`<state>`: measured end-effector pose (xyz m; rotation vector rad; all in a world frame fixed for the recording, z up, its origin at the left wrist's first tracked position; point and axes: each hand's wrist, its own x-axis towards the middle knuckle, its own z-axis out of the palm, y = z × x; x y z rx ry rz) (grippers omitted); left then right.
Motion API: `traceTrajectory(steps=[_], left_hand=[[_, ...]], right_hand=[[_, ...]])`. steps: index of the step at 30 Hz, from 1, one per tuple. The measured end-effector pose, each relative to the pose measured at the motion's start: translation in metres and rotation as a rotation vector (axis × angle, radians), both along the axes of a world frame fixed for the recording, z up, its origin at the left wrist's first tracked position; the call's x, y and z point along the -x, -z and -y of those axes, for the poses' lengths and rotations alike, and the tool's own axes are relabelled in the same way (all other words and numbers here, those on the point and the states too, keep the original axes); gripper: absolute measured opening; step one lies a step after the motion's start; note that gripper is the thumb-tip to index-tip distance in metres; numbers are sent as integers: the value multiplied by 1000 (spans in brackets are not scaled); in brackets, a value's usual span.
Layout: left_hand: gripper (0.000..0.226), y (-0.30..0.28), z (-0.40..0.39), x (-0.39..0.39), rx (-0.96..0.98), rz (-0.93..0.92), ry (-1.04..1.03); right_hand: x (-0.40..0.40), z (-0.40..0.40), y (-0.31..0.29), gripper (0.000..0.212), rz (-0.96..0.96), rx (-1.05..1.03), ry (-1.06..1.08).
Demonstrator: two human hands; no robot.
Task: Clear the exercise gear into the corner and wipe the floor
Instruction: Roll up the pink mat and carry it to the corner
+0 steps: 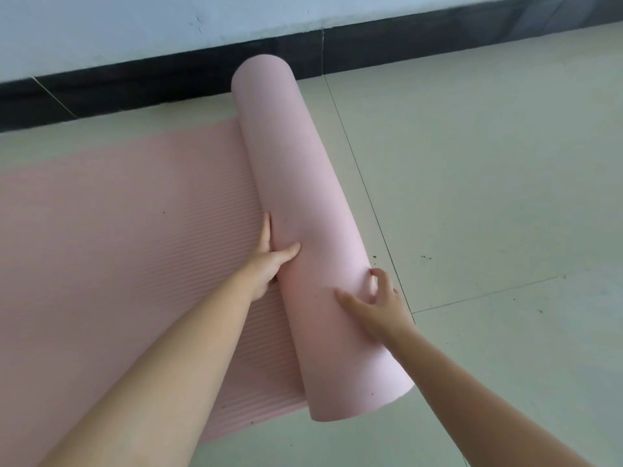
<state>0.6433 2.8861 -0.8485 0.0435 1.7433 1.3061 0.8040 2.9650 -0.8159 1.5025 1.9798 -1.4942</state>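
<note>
A pink ribbed exercise mat [118,214] lies on the floor, its right part wound into a thick roll [296,183] that runs from near the wall toward me. My left hand [268,264] presses against the roll's left side where it meets the flat part, thumb on top of the roll. On the roll's right side near its closer end rests my right hand [377,303], fingers spread and curled over it. Both forearms reach in from the bottom of the view.
Pale floor tiles [488,197] with dark grout lines spread to the right, with small dark specks of dirt [425,257] near the roll. A black skirting band [168,79] runs along the white wall [135,25] at the top.
</note>
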Motion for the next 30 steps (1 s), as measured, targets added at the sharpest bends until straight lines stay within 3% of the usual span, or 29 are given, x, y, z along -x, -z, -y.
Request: traceTrajectory(steps=[2,5,7,8,11,13,17,20,24,28,30], left_hand=[[84,-6,4,0,104,-124,15],[79,-18,18,2,314,-563,52],[67,-26,29,2,384,-795,184],[64,-29,34,4,391,-792,238],[54,-40,52,15,391,-476,185],[55,-51,63,16,448,-374,208],[84,-60,79,10,551,-413,268],[79,-55,91,12,567,-421,193],[86,-60,101,7,791,-685,302],[67,-66,98,-5,816,-1013,517],[66,-68,94,-12,832,-1056,660]], right_hand=[[3,2,-4,71,-5,-8,-54],[10,11,-12,60,-14,-64,-148],[18,19,-14,53,-5,-64,-207],[22,23,-14,47,-5,-51,-221],[32,39,-12,10,-36,-6,-205],[36,48,-11,22,-77,5,-213],[40,67,-22,39,-173,40,-298],[37,71,-23,37,-220,50,-262],[31,68,-18,45,-74,71,-273],[32,79,-15,45,36,103,-426],[34,82,-14,41,27,86,-475]])
